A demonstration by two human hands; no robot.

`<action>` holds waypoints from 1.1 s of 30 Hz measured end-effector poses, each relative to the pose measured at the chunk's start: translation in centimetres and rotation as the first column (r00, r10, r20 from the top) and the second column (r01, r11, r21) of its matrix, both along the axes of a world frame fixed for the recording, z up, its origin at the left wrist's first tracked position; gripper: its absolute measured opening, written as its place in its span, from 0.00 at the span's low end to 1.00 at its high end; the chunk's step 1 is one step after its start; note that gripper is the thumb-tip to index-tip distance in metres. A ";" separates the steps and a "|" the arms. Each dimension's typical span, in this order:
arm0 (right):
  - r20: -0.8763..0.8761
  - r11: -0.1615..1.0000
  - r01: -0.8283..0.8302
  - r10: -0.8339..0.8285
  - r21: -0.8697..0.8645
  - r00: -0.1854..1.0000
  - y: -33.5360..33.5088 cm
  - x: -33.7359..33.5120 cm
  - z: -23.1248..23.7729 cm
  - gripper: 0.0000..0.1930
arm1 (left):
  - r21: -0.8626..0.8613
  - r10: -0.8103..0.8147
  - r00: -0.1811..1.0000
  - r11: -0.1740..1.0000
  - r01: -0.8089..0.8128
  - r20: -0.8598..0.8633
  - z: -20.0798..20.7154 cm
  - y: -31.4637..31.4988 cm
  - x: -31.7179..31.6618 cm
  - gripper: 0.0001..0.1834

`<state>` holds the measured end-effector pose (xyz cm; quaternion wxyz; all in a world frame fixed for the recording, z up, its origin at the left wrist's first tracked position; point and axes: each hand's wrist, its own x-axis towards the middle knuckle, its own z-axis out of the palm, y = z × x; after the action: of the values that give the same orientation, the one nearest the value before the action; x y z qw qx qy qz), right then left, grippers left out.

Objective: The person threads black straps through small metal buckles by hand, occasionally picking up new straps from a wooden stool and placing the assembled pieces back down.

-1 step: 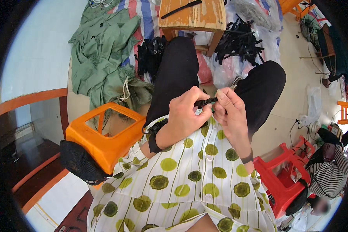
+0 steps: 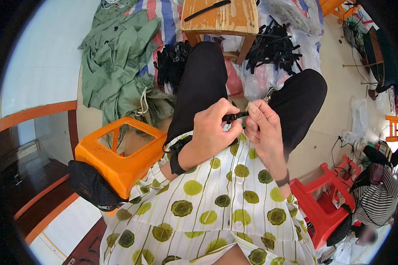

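Observation:
Above my lap, my left hand pinches a narrow black strap between thumb and fingers. The strap's other end is caught between the thumb and fingertips of my right hand, so a short piece shows between the two hands. My fingers hide the rest of it, and I cannot make out whether it has a buckle. Beyond my knees, a heap of loose black straps lies to the right. Black straps with small metal buckles are piled to the left.
A wooden stool bearing a long black strip stands ahead. Green cloth lies at the far left. An orange plastic stool is beside my left elbow, and a red plastic stool is at the right near a person in stripes.

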<state>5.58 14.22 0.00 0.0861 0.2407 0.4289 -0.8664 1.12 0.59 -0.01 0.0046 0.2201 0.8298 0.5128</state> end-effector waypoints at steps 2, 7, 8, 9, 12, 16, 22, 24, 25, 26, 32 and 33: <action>-0.010 1.000 0.014 -0.014 0.009 1.000 0.0 0.1 -0.2 0.09 | 0.002 -0.020 1.000 1.000 0.020 -0.024 0.0 -0.2 -0.2 0.10; -0.084 0.991 0.048 -0.038 0.127 0.996 2.6 0.6 0.0 0.09 | 0.121 -0.136 0.947 0.987 0.105 0.291 0.6 -0.6 -0.4 0.10; -0.101 0.988 0.074 -0.061 0.134 0.993 3.0 0.6 0.2 0.09 | 0.119 -0.136 0.947 0.987 0.105 0.292 0.7 -0.7 -0.4 0.10; -0.100 0.988 0.075 -0.062 0.134 0.993 3.3 0.7 0.2 0.09 | 0.098 -0.128 0.949 0.990 0.104 0.287 0.7 -0.8 -0.4 0.10; -0.101 0.982 0.061 -0.044 0.179 0.994 3.5 1.0 -0.2 0.09 | 0.072 -0.131 0.945 0.991 0.114 0.300 0.9 -0.8 -0.5 0.10; -0.076 0.979 0.002 0.013 0.203 0.997 3.0 1.2 -0.4 0.08 | 0.097 -0.162 0.937 0.986 0.138 0.309 0.9 -0.5 -0.6 0.10; -0.108 0.978 -0.007 0.030 0.207 0.994 2.4 1.2 -0.4 0.09 | 0.147 -0.228 0.908 0.971 0.187 0.352 0.5 -0.9 -0.9 0.10; -0.107 0.980 -0.014 0.036 0.200 0.994 2.5 1.2 -0.3 0.09 | 0.121 -0.215 0.905 0.976 0.182 0.368 0.8 -0.8 -0.7 0.10; -0.106 0.981 -0.022 0.044 0.193 0.993 2.6 1.2 -0.3 0.09 | 0.094 -0.201 0.902 0.980 0.178 0.383 0.9 -0.8 -0.6 0.10; -0.105 0.981 -0.022 0.042 0.192 0.994 2.6 1.2 -0.4 0.09 | 0.094 -0.202 0.901 0.979 0.179 0.384 1.1 -0.8 -0.6 0.10; -0.027 0.966 -0.124 0.134 0.228 0.991 2.5 1.5 0.2 0.09 | 0.037 -0.197 0.938 0.980 0.194 0.286 1.2 -0.8 -0.3 0.11; -0.050 0.920 -0.170 0.200 0.353 0.978 2.1 1.6 0.2 0.08 | -0.033 -0.216 0.925 0.971 0.238 0.312 1.5 -1.1 -0.3 0.11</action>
<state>7.14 16.35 0.17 0.1055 0.1732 0.5991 -0.7746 0.79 -0.55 1.53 0.2001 0.2321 0.8054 0.5074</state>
